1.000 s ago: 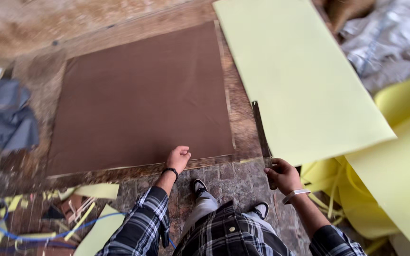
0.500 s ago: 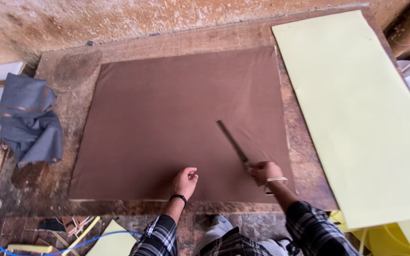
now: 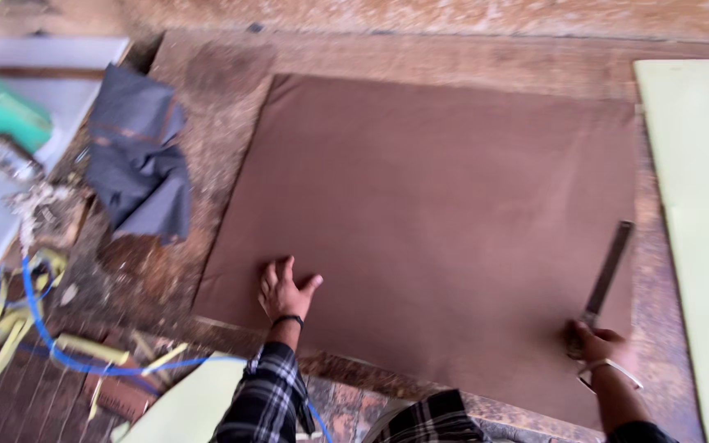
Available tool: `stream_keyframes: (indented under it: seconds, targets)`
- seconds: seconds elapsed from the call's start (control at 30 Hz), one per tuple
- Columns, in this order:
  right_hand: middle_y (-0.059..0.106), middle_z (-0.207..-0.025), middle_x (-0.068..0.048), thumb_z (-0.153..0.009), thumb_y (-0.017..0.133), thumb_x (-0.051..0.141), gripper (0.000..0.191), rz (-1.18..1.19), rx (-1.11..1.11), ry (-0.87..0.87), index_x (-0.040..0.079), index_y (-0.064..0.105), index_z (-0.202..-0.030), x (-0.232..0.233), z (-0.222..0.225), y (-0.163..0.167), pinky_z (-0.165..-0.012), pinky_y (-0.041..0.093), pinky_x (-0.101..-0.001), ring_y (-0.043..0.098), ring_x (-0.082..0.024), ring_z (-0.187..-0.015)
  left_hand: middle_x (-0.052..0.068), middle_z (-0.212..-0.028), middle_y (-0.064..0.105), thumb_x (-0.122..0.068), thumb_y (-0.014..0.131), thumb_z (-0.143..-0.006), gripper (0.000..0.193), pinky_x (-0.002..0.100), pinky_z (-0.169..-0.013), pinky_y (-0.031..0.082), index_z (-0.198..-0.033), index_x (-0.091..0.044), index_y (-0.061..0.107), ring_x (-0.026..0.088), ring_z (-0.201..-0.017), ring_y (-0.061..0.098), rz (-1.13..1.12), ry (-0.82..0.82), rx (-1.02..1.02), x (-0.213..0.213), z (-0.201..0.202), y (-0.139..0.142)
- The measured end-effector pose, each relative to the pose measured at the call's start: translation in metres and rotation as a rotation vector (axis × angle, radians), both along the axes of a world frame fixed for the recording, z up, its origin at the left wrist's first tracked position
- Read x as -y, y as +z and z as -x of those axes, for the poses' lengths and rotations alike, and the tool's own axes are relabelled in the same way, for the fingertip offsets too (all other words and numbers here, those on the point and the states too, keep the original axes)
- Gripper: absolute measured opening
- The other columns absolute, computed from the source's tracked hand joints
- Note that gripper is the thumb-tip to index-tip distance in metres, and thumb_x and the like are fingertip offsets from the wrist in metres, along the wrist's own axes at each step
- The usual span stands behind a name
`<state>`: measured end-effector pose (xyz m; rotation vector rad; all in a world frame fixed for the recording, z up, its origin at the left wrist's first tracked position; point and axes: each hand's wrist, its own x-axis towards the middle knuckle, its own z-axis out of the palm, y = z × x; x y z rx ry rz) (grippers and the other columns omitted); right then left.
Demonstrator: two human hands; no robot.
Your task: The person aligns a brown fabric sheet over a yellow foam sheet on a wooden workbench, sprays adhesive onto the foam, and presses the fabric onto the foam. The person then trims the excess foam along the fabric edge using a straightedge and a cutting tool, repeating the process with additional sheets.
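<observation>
A brown sheet lay flat on the worn wooden bench, with the left hand pressed open and flat near its front left corner. The right hand was closed around the handle of a long knife resting at the sheet's right edge. A grey cloth lay crumpled to the left, and a pale yellow foam sheet lay to the right.

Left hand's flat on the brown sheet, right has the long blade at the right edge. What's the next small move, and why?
Probably lower the blade onto the brown sheet near its right edge: the right hand grips its handle, and the left hand lies flat, pinning the sheet.
</observation>
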<state>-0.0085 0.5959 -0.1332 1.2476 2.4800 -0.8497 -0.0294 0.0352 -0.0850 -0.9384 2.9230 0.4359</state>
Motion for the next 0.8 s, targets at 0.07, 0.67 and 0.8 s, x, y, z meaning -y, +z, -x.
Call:
stream_keyframes:
  seconds: [0.07,0.67,0.8]
  targets:
    - [0.077,-0.109,-0.022,-0.091,0.083,0.050,0.060,-0.055,-0.024,0.077,0.003,0.075,-0.126,0.006,0.002,-0.007,-0.080,0.056,-0.0452,0.072,-0.032,-0.089,0.008,-0.162,0.030,-0.061,0.074,-0.084,0.076,0.058,-0.118,0.025,-0.149,-0.033,0.047,0.034,-0.150,0.025,0.053,0.043,-0.035,0.037,-0.010,-0.005]
    - [0.073,-0.087,-0.011,-0.093,0.079,0.023,0.033,0.593,-0.063,0.195,-0.003,0.076,-0.112,0.136,0.026,0.013,-0.062,0.055,-0.0328,0.065,-0.017,-0.070,0.005,-0.107,0.079,-0.027,0.088,-0.078,0.028,0.038,-0.072,0.059,-0.102,-0.025,0.073,0.023,-0.086,0.073,-0.167,0.849,-0.186,0.142,-0.058,0.031]
    - [0.074,-0.087,-0.008,-0.094,0.075,0.020,0.028,0.564,-0.045,0.165,0.000,0.074,-0.114,0.125,0.016,0.017,-0.062,0.055,-0.0313,0.065,-0.015,-0.070,0.009,-0.113,0.073,-0.029,0.084,-0.086,0.008,0.040,-0.072,0.060,-0.088,-0.023,0.078,0.025,-0.098,0.068,0.013,0.664,-0.217,0.130,-0.057,0.028]
